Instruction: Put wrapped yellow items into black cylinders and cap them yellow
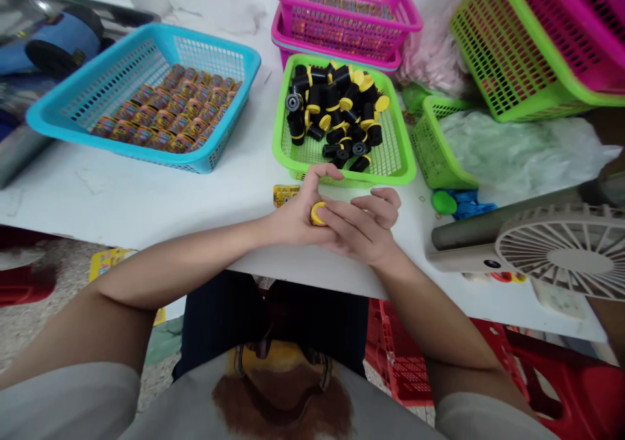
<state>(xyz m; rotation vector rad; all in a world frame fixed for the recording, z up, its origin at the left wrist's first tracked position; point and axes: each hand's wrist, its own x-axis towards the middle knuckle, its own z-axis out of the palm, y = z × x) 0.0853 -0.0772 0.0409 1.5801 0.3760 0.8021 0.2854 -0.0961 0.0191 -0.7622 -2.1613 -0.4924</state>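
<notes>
Over the table's front edge, my left hand (300, 219) curls around a small round piece with a yellow cap (318, 214); its index finger is raised and bent. The fingers of my right hand (364, 225) press against that cap from the right, two of them folded. My palms and fingers hide the body below the cap. A printed yellow label sheet (283, 195) lies on the table just behind my left hand. Beyond both hands, a green basket (407, 166) holds a pile of black cylinders (336, 95) with yellow caps.
At left stands a blue basket (205, 161) with rows of small labelled cylinders (166, 118). Stacked pink baskets (410, 20) are behind the green one. A handheld fan (571, 254) lies at right, near a green basket (432, 144) with plastic bags (527, 147).
</notes>
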